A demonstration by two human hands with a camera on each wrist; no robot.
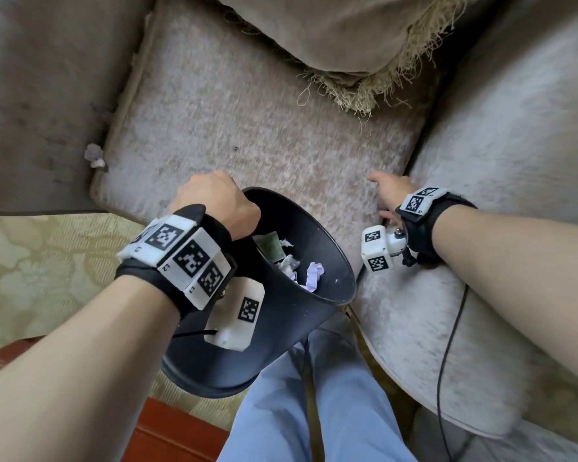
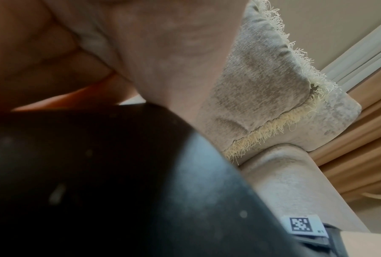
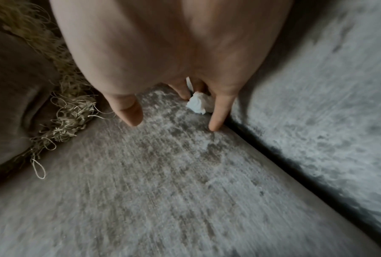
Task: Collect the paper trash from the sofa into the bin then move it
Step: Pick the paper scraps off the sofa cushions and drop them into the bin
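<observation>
The black bin [image 1: 274,325] hangs tilted in front of the sofa seat [image 1: 247,121], and my left hand [image 1: 214,201] grips its far rim. Several crumpled papers [image 1: 302,270] lie inside it. In the left wrist view the bin wall [image 2: 119,173] fills the lower frame under my curled fingers [image 2: 42,57]. My right hand [image 1: 386,195] reaches down to the seam between seat and right armrest. There two curled fingers pinch a small white paper ball [image 3: 198,104], while the thumb and one other finger point down at the fabric. Another paper scrap [image 1: 94,156] sits in the seam at the seat's left edge.
A fringed cushion [image 1: 331,45] leans at the back of the seat. The padded right armrest [image 1: 498,161] lies under my right forearm, with a black cable [image 1: 447,345] running over it. Patterned carpet [image 1: 30,268] and my legs in light blue trousers [image 1: 314,411] are below.
</observation>
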